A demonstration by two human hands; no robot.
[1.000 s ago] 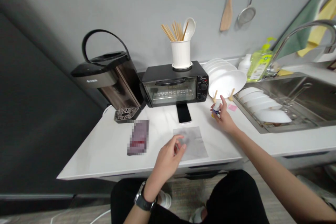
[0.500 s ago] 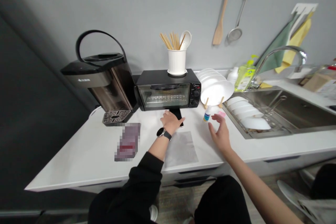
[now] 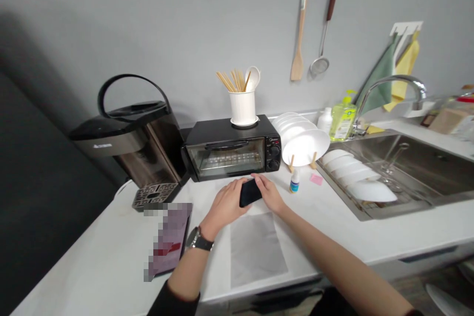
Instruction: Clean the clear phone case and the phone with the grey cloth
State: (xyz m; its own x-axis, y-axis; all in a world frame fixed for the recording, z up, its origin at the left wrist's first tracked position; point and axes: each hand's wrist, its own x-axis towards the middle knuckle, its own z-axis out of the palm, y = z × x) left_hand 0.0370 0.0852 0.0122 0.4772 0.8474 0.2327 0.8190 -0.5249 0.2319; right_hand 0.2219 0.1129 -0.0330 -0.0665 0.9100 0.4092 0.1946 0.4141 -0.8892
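Phone (image 3: 251, 192), head view: located near the middle of the desk (image 3: 111, 256), in front of the toaster oven (image 3: 225, 156), dark face visible. Contact between phone and desk cannot be determined.

Left hand (image 3: 226, 203): grip closed around the left end of the phone. A wristwatch (image 3: 199, 240) is fitted at the wrist. Right hand (image 3: 271, 194): grip closed around the right end of the phone.

Grey sheet (image 3: 257, 252): lies flat on the near side of the phone, below both forearms. Small bottle (image 3: 294, 182): stands upright to the right of the right hand. Pink slip (image 3: 316, 179): lies to the right of the bottle. White plates (image 3: 305, 147): racked on the far side of the bottle, right of the oven. White holder (image 3: 243, 108): stands on top of the oven, containing chopsticks (image 3: 232, 80) and a ladle.
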